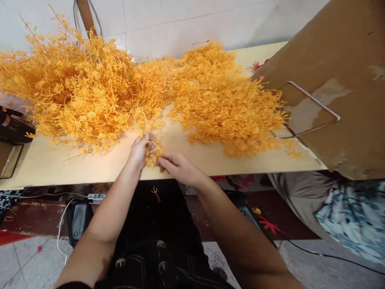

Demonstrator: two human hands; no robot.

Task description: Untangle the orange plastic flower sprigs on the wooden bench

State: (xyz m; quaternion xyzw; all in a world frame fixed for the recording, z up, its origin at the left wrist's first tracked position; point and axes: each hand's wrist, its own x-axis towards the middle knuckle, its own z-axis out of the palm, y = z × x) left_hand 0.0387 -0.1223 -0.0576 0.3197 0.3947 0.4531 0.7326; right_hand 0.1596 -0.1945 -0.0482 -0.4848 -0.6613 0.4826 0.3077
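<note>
My left hand (138, 153) is closed around a small orange-yellow plastic sprig (152, 151) with thin branching stems, just above the table's front edge. Close beside it on the right, my right hand (176, 165) has its fingers curled together at the sprig's lower end; whatever lies between those fingertips is hidden. A large tangled pile of similar sprigs (90, 88) rises behind my left hand. To the right spreads a lower, denser pile of sprigs (228, 104), lying more in one direction.
The pale tabletop (75, 170) shows along the front. A big cardboard box (339, 72) stands at the right, a bent wire frame (315, 100) against it. A dark box (13, 124) is at the far left. Another person's patterned clothing (351, 218) shows at lower right.
</note>
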